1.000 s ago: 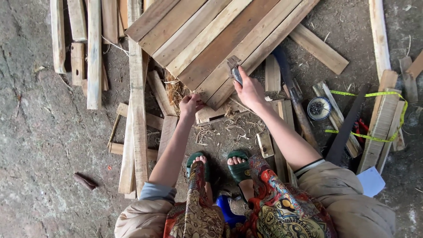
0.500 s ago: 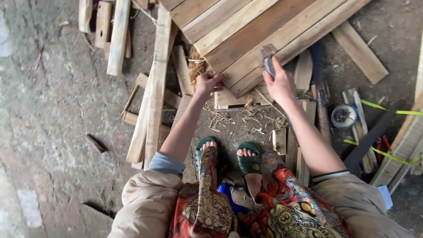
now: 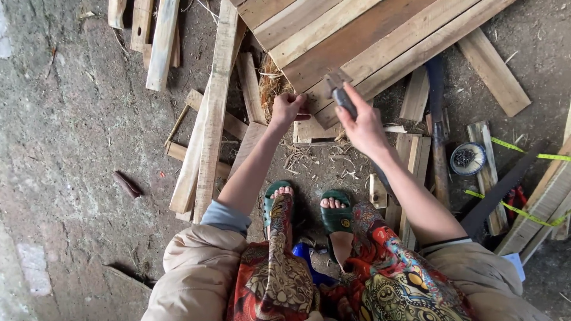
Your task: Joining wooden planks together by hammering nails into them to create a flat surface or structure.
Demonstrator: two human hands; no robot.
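Note:
My right hand (image 3: 366, 128) grips a hammer (image 3: 339, 89) by its dark handle, with the metal head raised just over the near edge of a panel of joined wooden planks (image 3: 363, 41). My left hand (image 3: 288, 107) rests with its fingers pinched at the panel's near corner, beside a tuft of dry straw (image 3: 270, 83). Whatever the fingers pinch is too small to see. I squat with both feet in green sandals (image 3: 309, 208) right below the panel.
Loose wooden slats (image 3: 208, 119) lie on the left and more slats (image 3: 493, 71) on the right. A small round tin of nails (image 3: 467, 158) sits on a board at right, by yellow tape (image 3: 523, 148) and a long dark tool (image 3: 437, 131). The concrete floor (image 3: 71, 148) is bare at left.
The view has shifted, so the panel now sits higher and more to the right. My right hand has brought the hammer lower and nearer to the panel's edge. My left hand stays at the corner.

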